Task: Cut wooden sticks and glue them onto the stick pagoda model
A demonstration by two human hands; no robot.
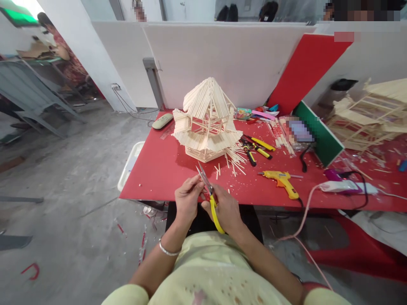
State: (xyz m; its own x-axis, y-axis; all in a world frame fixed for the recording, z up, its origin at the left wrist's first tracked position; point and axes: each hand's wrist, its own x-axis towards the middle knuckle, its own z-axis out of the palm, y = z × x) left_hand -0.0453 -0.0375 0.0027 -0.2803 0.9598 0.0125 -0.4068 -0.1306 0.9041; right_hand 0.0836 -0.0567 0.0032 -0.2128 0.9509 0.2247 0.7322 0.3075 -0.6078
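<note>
My right hand is closed round the yellow handles of a pair of scissors, whose blades point up and away and look slightly apart. My left hand is pinched just left of the blades; whatever sits between its fingertips is too small to make out. Both hands are at the front edge of the red table. Beyond them stands a model pavilion built of thin pale sticks, with a pointed roof and a wider lower roof. Cut sticks lie loose at its right side.
Pliers and a yellow cutter lie right of the model. Nearer is a yellow glue gun; a power strip with cords is farther right. A computer mouse sits at left. A green board stands before another stick model.
</note>
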